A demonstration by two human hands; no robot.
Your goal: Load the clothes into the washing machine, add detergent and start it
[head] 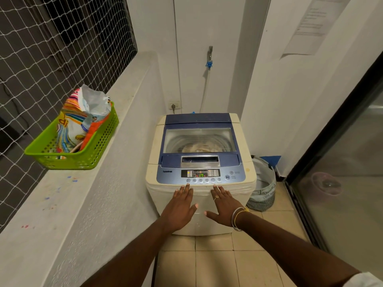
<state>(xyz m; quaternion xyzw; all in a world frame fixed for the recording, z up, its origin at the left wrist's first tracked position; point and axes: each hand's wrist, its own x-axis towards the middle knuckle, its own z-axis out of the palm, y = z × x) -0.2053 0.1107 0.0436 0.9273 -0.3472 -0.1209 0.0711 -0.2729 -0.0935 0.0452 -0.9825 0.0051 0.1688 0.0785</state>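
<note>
Our left grip [179, 206] and right grip [224, 205] are both wide, fingers straight and holding nothing, side by side at the front edge of the washing machine [153, 154]. Its lit button panel [200, 175] lies just beyond our fingertips [188, 185]. Farther on, the lid [199, 121] is closed over the clothes [200, 147]. The detergent bag [83, 119] stands in a green basket [97, 150], well left of the left grip.

netting [51, 48] left | tap [209, 56], hose [205, 92] on back wall | socket [174, 105] near hose | paper [310, 23] on right wall | glass door [342, 172] right
</note>
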